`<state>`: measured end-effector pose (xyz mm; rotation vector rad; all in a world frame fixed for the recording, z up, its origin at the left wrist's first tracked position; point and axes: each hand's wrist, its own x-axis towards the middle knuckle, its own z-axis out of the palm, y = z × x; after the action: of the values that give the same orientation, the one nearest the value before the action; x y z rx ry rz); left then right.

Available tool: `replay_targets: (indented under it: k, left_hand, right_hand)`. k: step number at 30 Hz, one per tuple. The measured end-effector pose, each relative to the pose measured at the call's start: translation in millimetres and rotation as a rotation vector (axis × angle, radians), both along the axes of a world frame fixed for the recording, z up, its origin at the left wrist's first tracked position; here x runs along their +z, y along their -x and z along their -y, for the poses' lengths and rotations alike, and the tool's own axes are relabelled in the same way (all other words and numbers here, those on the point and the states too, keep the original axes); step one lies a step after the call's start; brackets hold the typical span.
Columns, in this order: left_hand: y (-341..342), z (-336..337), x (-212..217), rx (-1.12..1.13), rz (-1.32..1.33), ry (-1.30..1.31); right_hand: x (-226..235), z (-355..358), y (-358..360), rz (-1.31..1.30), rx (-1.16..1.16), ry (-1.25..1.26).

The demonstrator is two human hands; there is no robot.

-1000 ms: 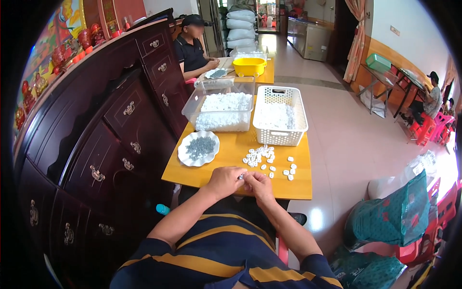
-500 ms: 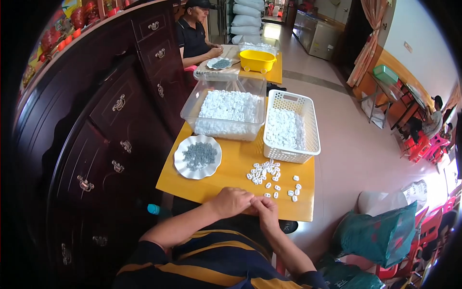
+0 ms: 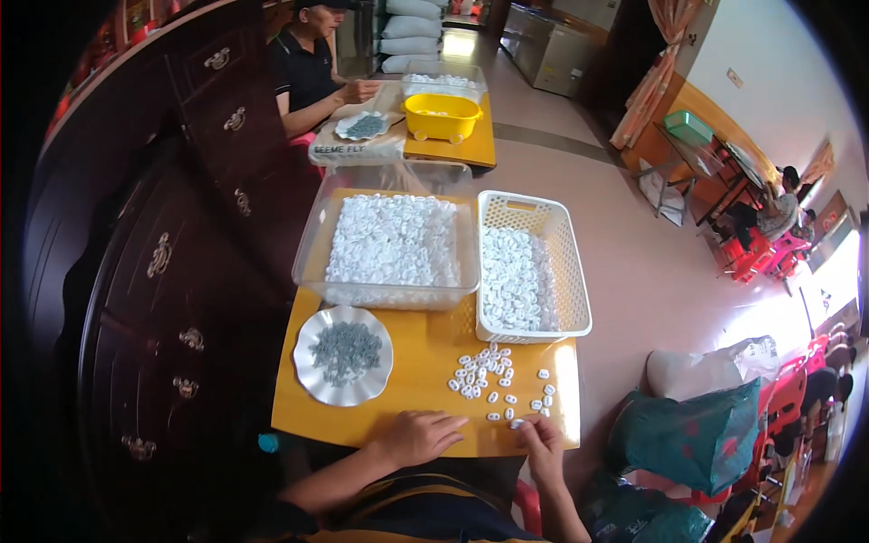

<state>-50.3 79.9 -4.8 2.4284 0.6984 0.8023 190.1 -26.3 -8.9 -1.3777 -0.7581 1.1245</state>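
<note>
My left hand lies at the table's near edge, fingers stretched to the right and nothing visible in them. My right hand pinches a small white oval piece low over the tabletop or touching it; which, I cannot tell. Just beyond it lies a loose cluster of white oval pieces with dark marks. A few similar pieces lie apart on the right. Left of these, a scalloped white plate holds a heap of small grey parts.
A clear plastic bin and a white perforated basket, both holding many white pieces, stand on the yellow table. Beyond, a person sits by a yellow tub. Dark drawers line the left; green bags lie right.
My hands were together at the table edge and are now apart. The right has moved right with the white piece; the left has opened out. The view has shifted.
</note>
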Motion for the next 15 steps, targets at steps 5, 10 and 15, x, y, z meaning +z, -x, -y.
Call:
replay_targets:
  k: [5, 10, 15]
  left_hand:
    - [28, 3, -8, 0.079, 0.08, 0.126]
    - [26, -6, -25, 0.13, -0.063, 0.208]
    - [14, -18, -7, 0.114, -0.009, 0.266]
  right_hand:
    - [15, 12, -32, 0.243, -0.082, 0.074]
    - [25, 5, -40, 0.726, -0.008, 0.204]
    - [34, -3, -42, 0.817, -0.013, 0.294]
